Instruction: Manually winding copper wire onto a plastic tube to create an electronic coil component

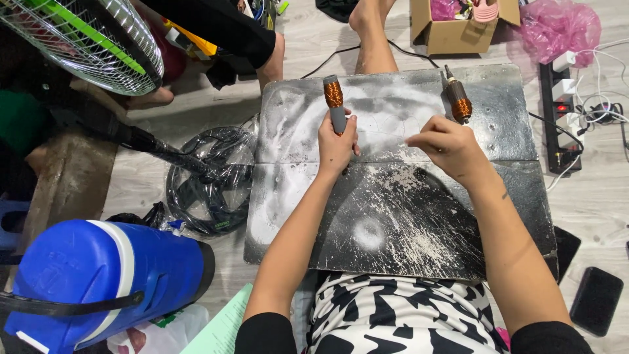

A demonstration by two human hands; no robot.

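Head view: your left hand [336,145] grips a copper-wound armature [335,102] upright over the far middle of the board [406,223]. Your right hand [447,145] pinches closed, contents unclear, near a second armature [458,98] lying far right.

Head cam; looks steeply down, close over board [419,216]; single view

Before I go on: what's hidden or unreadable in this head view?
- Lower end of the held rotor: covered by the left hand.
- What the right hand pinches: too small.
- Fan: cut off by the top-left edge.
- Cardboard box contents: cropped at top.
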